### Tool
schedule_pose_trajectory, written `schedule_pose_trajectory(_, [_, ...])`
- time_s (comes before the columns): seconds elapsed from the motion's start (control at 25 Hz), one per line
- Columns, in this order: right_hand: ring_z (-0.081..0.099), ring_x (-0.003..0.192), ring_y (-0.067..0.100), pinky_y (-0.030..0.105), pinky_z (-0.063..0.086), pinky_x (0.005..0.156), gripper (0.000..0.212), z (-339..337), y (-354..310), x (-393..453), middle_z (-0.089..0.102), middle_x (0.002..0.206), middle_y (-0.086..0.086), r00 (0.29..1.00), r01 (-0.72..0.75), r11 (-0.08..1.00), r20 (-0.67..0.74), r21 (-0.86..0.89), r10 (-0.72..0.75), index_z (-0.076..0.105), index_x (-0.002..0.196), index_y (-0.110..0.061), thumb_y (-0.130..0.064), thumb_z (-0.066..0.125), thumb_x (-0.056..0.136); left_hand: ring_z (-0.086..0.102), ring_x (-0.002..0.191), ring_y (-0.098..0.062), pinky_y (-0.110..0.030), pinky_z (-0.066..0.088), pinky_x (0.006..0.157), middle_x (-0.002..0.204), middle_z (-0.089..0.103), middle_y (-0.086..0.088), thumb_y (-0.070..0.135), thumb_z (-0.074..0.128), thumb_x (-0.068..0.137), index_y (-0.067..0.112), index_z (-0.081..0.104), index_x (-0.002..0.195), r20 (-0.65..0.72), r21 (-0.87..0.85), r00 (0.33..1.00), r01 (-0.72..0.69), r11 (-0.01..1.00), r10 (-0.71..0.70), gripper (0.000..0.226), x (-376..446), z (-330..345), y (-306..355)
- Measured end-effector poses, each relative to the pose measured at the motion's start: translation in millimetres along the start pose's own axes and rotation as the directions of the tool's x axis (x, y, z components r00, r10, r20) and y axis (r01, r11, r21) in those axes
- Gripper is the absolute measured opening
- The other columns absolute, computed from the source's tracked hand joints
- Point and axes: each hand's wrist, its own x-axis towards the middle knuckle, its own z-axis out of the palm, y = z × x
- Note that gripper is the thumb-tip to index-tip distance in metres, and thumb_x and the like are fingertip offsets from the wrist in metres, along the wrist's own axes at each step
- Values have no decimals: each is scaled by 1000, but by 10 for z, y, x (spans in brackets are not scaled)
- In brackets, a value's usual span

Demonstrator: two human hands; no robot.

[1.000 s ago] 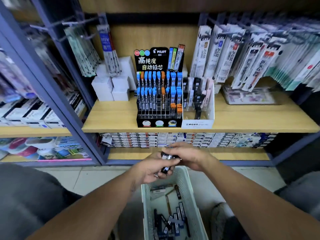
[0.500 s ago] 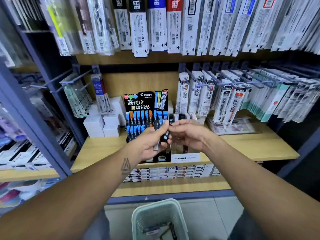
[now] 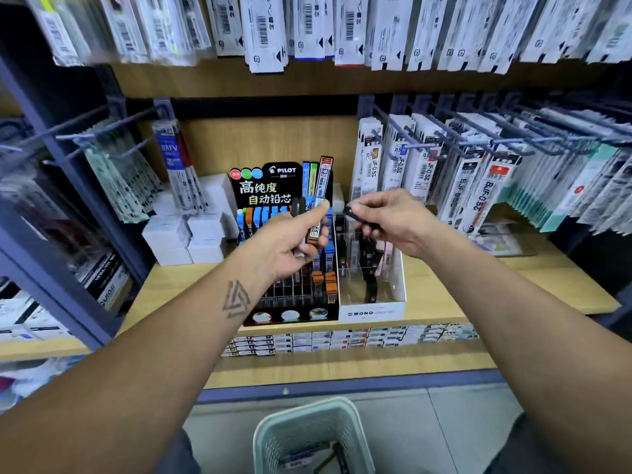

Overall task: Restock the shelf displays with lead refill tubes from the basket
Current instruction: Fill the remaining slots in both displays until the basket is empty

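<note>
My left hand (image 3: 290, 242) grips a small bunch of lead refill tubes (image 3: 312, 230) upright in front of the black Pilot display (image 3: 290, 302) on the wooden shelf. My right hand (image 3: 390, 220) pinches one black lead refill tube (image 3: 359, 218) between thumb and fingers, above the white Mono display box (image 3: 372, 311) that stands right of the Pilot rack. The pale green basket (image 3: 307, 422) sits on the floor below, with a few tubes visible inside.
White boxes (image 3: 186, 234) are stacked left of the Pilot display. Hanging refill packs on hooks (image 3: 478, 186) crowd the right side and the row above. Flat boxes (image 3: 342, 338) line the lower shelf. A blue shelf upright (image 3: 61, 206) stands left.
Both hands rose from the basket to the shelf displays. The hands have separated: the right has drawn one black tube away from the bunch held in the left.
</note>
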Motion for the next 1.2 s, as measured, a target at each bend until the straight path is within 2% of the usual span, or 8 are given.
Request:
schedule_pose_trajectory(0.16, [69, 74, 10, 15, 56, 65, 29, -66, -7, 16, 70, 101, 8, 997, 77, 901, 59, -427, -58, 71, 113, -5, 11, 57, 94, 55, 53, -12, -13, 31, 30, 69, 60, -8, 26, 63, 97, 2, 62, 92, 58, -32, 998, 26, 999, -24, 24, 6, 3, 11])
schedule_pose_trajectory(0.24, [72, 71, 13, 18, 57, 63, 23, -54, 3, -20, 73, 93, 8, 988, 145, 794, 136, -590, -79, 73, 104, -6, 10, 66, 88, 55, 55, -12, -12, 31, 31, 71, 60, -10, 18, 58, 99, 1, 61, 96, 80, -53, 996, 32, 998, -28, 18, -18, 21, 8])
schedule_pose_trajectory(0.4, [68, 79, 14, 24, 51, 69, 13, 21, 50, 29, 70, 79, -8, 960, 273, 458, 205, -846, -192, 77, 85, -23, -14, 83, 78, 56, 56, -12, -12, 31, 31, 74, 64, -13, 12, 61, 98, 3, 59, 101, 57, -112, 998, 26, 993, -19, 10, -23, 12, 7])
schedule_pose_trajectory(0.56, [63, 85, 16, 16, 42, 65, 15, 121, 129, 83, 67, 93, -3, 952, 295, 378, 235, -878, -198, 78, 100, -22, -16, 77, 87, 57, 55, -12, -13, 31, 30, 76, 65, -14, 11, 65, 95, 3, 60, 104, 31, -131, 999, 30, 991, -27, 13, 12, -34, 8])
schedule_pose_trajectory(0.68, [65, 89, 22, 27, 52, 80, 15, 178, 186, 107, 70, 99, 4, 949, 293, 331, 231, -897, -215, 76, 100, -21, -11, 73, 88, 57, 54, -13, -13, 30, 30, 77, 65, -15, 11, 65, 95, 3, 61, 103, 24, -127, 1000, 21, 992, -18, 11, 22, -63, 13])
schedule_pose_trajectory(0.84, [57, 91, 24, 29, 48, 78, 19, 239, 235, 100, 63, 96, 5, 937, 307, 259, 242, -916, -253, 68, 103, -18, -13, 74, 86, 57, 55, -12, -12, 30, 30, 75, 65, -15, 11, 65, 96, 2, 61, 102, 36, -127, 999, 16, 992, -11, 11, -6, -62, 16])
schedule_pose_trajectory(1.12, [55, 95, 24, 27, 44, 77, 10, 258, 229, 78, 63, 95, 6, 948, 290, 280, 235, -915, -215, 67, 95, -17, -12, 70, 87, 57, 55, -12, -11, 30, 30, 76, 65, -15, 12, 65, 96, 1, 62, 103, 30, -119, 1000, 10, 993, -6, 13, -40, -100, 14])
schedule_pose_trajectory(1.2, [62, 91, 21, 26, 47, 78, 9, 240, 180, 86, 68, 95, 3, 949, 269, 369, 180, -890, -259, 71, 95, -18, -12, 70, 88, 60, 55, -13, -11, 30, 30, 77, 68, -16, 12, 66, 95, 1, 62, 108, 20, -96, 1000, 7, 995, -5, 18, -36, -112, -8])
